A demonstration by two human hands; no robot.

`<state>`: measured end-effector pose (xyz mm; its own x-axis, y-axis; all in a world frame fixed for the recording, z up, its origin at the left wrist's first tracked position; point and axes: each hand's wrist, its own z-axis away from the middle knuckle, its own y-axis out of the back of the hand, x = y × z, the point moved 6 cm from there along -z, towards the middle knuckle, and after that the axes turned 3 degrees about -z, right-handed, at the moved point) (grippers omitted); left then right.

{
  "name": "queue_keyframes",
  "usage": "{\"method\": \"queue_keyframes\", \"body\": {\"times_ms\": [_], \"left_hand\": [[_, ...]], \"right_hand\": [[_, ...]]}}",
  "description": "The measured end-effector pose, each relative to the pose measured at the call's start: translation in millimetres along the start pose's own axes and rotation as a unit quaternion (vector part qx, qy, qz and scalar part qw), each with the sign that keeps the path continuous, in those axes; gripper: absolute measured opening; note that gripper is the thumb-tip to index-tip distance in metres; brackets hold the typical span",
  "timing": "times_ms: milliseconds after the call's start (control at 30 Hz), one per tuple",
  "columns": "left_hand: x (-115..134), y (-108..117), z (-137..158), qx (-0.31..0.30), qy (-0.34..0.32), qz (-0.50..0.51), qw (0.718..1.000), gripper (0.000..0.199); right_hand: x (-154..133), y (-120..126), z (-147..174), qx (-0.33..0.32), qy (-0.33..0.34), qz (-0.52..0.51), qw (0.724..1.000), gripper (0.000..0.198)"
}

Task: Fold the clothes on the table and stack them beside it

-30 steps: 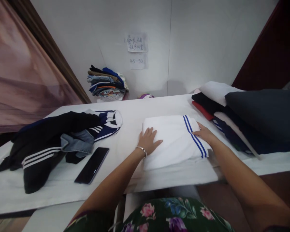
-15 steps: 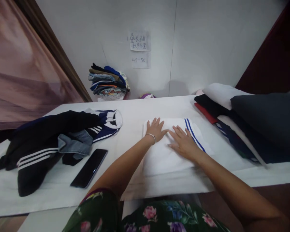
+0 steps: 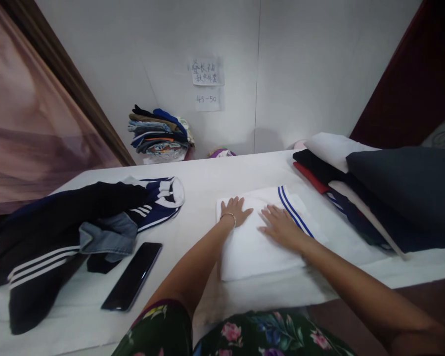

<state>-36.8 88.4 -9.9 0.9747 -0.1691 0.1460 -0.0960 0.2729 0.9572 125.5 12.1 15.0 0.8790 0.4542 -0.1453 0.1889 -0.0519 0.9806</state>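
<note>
A white folded garment (image 3: 252, 252) with two blue stripes along its right side lies flat on the white-covered table. On its upper left part rests my left hand (image 3: 235, 211), palm down with the fingers spread and a bracelet at the wrist. My right hand (image 3: 282, 227) lies flat on the garment's right half, close to the stripes, its fingers stretched out. Neither hand grips the cloth. What kind of garment it is cannot be made out from the folded shape.
Left on the table (image 3: 196, 217) are a black garment with white stripes (image 3: 77, 212), a denim piece (image 3: 109, 235) and a phone (image 3: 132, 277). A pile of folded clothes (image 3: 400, 193) stands at the right. Behind the table rises another clothes stack (image 3: 159, 133) near the wall.
My hands have drawn slightly apart on the white garment, the left one shifting toward its left edge. The camera view has shifted a little.
</note>
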Motion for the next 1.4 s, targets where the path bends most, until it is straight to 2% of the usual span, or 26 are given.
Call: {"method": "queue_keyframes", "body": {"times_ms": [133,267,367,467,567,767,867,933,1033,1133,1200,1267,1400], "left_hand": [[0,1,2,0.012,0.0,-0.003,1.0,0.082],[-1,1,4,0.028,-0.007,0.004,1.0,0.079],[-2,0,5,0.033,-0.013,0.019,0.999,0.077],[-4,0,4,0.056,-0.011,0.043,0.997,0.074],[-6,4,5,0.116,0.002,0.078,0.99,0.064],[-12,29,24,0.263,-0.012,0.19,0.946,0.034],[-23,40,58,0.316,-0.044,0.257,0.912,0.03],[-29,39,93,0.321,-0.078,0.274,0.903,0.033],[-29,21,150,0.278,-0.126,0.232,0.923,0.042],[-17,-10,191,0.211,-0.166,0.144,0.953,0.069],[-10,-27,200,0.18,-0.163,0.087,0.966,0.076],[-8,-36,198,0.177,-0.138,0.054,0.973,0.074],[-9,-36,190,0.194,-0.109,0.05,0.974,0.069]], "right_hand": [[27,18,-44,0.035,-0.02,0.021,0.999,0.063],[87,-4,-59,-0.046,-0.161,-0.002,0.986,0.063],[112,-21,-55,-0.067,-0.199,-0.041,0.977,0.067],[116,-24,-51,-0.065,-0.195,-0.049,0.977,0.069],[114,-22,-52,-0.066,-0.204,-0.058,0.975,0.07],[113,-7,-51,-0.069,-0.217,-0.13,0.965,0.066],[104,17,-23,0.0,-0.188,-0.178,0.966,0.064],[86,35,12,0.065,-0.122,-0.224,0.965,0.063],[46,42,73,0.048,0.02,-0.217,0.975,0.064],[18,29,118,0.019,0.112,-0.119,0.986,0.068],[14,18,130,0.032,0.124,-0.063,0.99,0.063],[18,9,132,0.059,0.121,-0.028,0.991,0.061],[31,0,129,0.089,0.107,0.0,0.99,0.061]]}}
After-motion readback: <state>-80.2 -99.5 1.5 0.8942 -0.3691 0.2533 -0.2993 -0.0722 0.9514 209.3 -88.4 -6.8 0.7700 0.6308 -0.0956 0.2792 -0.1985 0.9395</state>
